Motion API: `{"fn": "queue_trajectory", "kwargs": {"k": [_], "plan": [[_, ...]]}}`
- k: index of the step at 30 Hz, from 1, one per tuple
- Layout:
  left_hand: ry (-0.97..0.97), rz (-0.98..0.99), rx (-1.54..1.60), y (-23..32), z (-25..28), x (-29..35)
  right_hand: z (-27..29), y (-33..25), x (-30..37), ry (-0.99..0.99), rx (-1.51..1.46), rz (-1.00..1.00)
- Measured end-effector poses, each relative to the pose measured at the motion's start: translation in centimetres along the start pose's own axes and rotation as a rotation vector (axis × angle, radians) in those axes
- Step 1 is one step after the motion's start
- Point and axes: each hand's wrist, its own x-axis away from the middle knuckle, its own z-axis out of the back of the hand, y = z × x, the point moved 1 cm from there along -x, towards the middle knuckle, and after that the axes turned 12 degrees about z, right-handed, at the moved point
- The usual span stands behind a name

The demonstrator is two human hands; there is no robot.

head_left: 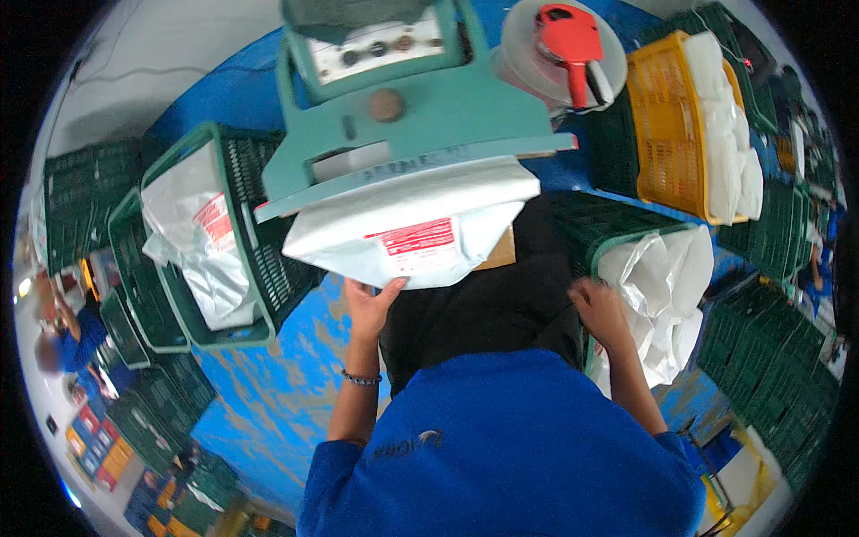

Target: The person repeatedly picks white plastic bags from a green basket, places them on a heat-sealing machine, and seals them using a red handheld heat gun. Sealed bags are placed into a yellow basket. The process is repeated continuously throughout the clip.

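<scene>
A white plastic bag [358, 228] with a red printed label lies in front of me, its far edge along the front bar of a green bag-sealing machine [501, 112]. My left hand [365, 309] grips the bag's near edge, thumb on top and fingers underneath. Part of a brown cardboard piece [503, 251] shows beneath the bag's right side. Off to the right, my right hand [601, 311] has curled fingers and holds nothing visible. It is beside a green crate [582, 237] with shiny white bags [658, 286] in it.
At left, a green crate [268, 327] holds another labelled white bag [192, 215]. A red hand-held tool like a label gun [568, 45] rests on a translucent tub [519, 63]. Beyond it stands a yellow crate [667, 125] with white bags. Other people work at far left.
</scene>
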Motion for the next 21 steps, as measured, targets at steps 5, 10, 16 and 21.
{"fn": "queue_trajectory", "kwargs": {"k": [5, 10, 16, 21], "plan": [[-0.051, -0.006, 0.027, 0.4, -0.2, 0.5, -1.6, -8.9, -7.2, 0.238, -0.705, 0.530], [-0.081, 0.041, 0.045, -0.1, 0.0, 0.6, -5.2, -11.6, -9.2, 0.286, -0.555, 0.604], [-0.129, -0.009, 0.051, -0.6, 0.7, -0.1, -5.7, -12.1, -9.4, 0.272, -0.452, 0.717], [-0.088, -0.022, -0.015, -0.9, 0.8, -0.1, -6.2, -11.9, -9.3, 0.302, -0.529, 0.633]]}}
